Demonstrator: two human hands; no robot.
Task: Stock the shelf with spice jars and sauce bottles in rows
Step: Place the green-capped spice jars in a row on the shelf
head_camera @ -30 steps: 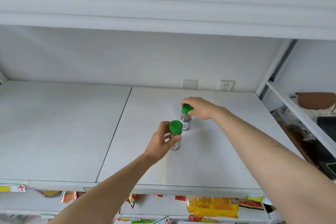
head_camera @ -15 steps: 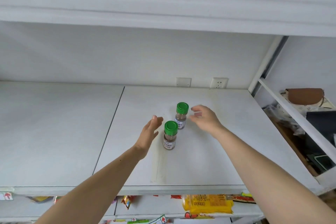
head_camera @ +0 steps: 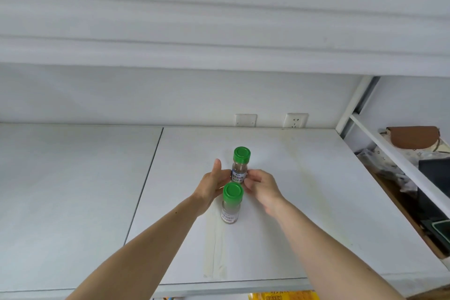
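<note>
Both hands, left hand (head_camera: 211, 186) and right hand (head_camera: 261, 186), pinch the light, rigid, probably glass rear spice jar (head_camera: 239, 165) at its label, 12 o'clock of the front spice jar (head_camera: 230, 206).

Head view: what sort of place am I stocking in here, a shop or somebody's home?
Probably a small shop or its stockroom. Wide white shelf boards, two identical green-capped spice jars lined front to back, and yellow packaged goods on the tier below suggest retail. The brown bag alongside hints at staff storage.
</note>
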